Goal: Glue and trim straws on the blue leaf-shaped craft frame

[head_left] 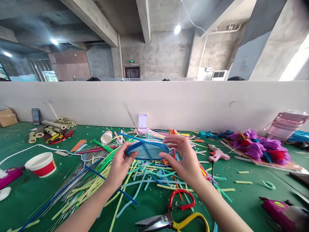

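- Here's the blue oval, up between my hands above the messy coloured strips, its long axis running left to right, broad face towards me.
- My left hand pinches its left end, thumb in front.
- My right hand is spread, thumb tip at the right end; whether it presses, I can't tell.
- Thin wires poke up behind, and a phone stands beyond them.
- Scissors lie between my forearms, blades pointing left.
- Pink glue gun to the right, paper cup well left.
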`<state>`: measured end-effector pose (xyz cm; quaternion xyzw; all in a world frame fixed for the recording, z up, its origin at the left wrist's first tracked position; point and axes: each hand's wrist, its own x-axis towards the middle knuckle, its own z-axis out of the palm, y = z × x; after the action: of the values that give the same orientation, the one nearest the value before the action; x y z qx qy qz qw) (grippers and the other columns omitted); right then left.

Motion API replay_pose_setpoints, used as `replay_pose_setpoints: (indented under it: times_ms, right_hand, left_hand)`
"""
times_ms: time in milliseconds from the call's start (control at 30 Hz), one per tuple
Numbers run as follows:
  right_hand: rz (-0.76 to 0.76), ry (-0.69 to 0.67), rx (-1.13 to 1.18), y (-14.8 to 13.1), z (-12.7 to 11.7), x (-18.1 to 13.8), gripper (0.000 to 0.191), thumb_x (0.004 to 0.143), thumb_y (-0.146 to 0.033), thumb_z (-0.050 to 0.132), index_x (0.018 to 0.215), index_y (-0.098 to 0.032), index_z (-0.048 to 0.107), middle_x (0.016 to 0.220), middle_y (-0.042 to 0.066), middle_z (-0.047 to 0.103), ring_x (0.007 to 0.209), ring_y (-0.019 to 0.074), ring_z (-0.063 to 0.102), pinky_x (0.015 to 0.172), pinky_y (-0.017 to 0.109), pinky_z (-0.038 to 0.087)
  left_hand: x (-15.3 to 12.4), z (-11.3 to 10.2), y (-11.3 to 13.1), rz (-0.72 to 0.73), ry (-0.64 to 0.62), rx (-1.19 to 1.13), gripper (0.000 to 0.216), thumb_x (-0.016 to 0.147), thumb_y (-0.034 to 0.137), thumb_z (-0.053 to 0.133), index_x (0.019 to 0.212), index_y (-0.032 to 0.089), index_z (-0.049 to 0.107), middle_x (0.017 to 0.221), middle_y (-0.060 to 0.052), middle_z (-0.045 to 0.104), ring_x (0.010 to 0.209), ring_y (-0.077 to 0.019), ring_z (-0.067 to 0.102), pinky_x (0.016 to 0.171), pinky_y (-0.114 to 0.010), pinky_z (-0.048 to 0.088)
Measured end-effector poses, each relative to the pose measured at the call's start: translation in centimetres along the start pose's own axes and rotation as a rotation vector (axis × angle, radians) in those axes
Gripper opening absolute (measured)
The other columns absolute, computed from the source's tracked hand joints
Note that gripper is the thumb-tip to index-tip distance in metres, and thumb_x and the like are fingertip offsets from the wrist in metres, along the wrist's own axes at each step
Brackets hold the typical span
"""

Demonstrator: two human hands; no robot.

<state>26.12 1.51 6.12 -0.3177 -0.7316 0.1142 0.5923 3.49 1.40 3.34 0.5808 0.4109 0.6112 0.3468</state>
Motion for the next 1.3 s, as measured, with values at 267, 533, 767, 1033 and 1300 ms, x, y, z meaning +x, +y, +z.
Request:
replay_pose_setpoints:
  times_ms: [267, 533, 767, 1033, 1300]
  right_hand:
    - [0.259, 0.077, 0.158, -0.5, -0.5, -3.1, 0.014, 0.082, -0.029, 0.074, 0.089, -0.024, 0.063, 0.093, 0.004, 0.070, 0.094, 0.0207, 0.067, 0.083, 0.035, 0.055]
    - [-0.041, -0.061, 0.066, -1.1, 1.1, -5.0, 0.022, 0.082, -0.011, 0.071, 0.099, -0.025, 0.067, 0.097, 0.004, 0.068, 0.094, 0.0193, 0.065, 0.084, 0.036, 0.055]
    - [-0.059, -0.036, 0.080, -1.0, 0.7, -4.8, 0.026, 0.082, -0.008, 0.072, 0.101, -0.025, 0.069, 0.095, 0.003, 0.070, 0.091, 0.0171, 0.066, 0.081, 0.031, 0.056]
    - [0.130, -0.213, 0.164, -0.6, 0.3, -4.7, 0.055, 0.071, -0.025, 0.085, 0.121, -0.027, 0.062, 0.102, 0.001, 0.071, 0.094, 0.0172, 0.068, 0.085, 0.030, 0.056]
    - [0.032, -0.078, 0.023, -0.8, -0.1, -4.7, 0.023, 0.079, -0.021, 0.078, 0.100, -0.022, 0.071, 0.094, 0.001, 0.076, 0.086, 0.0149, 0.072, 0.080, 0.024, 0.057]
  left_hand:
    - [-2.9, 0.7, -2.6, 0.083, -0.047, -0.019, 0.011, 0.078, 0.022, 0.075, 0.088, 0.025, 0.073, 0.101, -0.008, 0.070, 0.114, -0.0280, 0.058, 0.103, -0.034, 0.042]
    - [-3.6, 0.6, -2.4, 0.090, -0.082, -0.021, 0.011, 0.077, 0.025, 0.077, 0.087, 0.022, 0.074, 0.099, -0.008, 0.071, 0.110, -0.0282, 0.062, 0.107, -0.039, 0.042]
    - [-3.9, 0.2, -4.0, 0.084, -0.140, 0.132, 0.012, 0.088, 0.029, 0.065, 0.098, 0.022, 0.068, 0.100, -0.005, 0.070, 0.098, -0.0206, 0.066, 0.086, -0.030, 0.052]
    - [-3.4, 0.3, -4.2, -0.028, -0.157, 0.003, 0.012, 0.086, 0.030, 0.068, 0.092, 0.021, 0.064, 0.091, -0.001, 0.065, 0.084, -0.0146, 0.060, 0.076, -0.023, 0.049]
    - [-3.2, -0.1, -5.1, -0.118, -0.109, -0.192, 0.014, 0.083, 0.027, 0.073, 0.091, 0.022, 0.063, 0.084, 0.003, 0.060, 0.079, -0.0112, 0.053, 0.074, -0.020, 0.045]
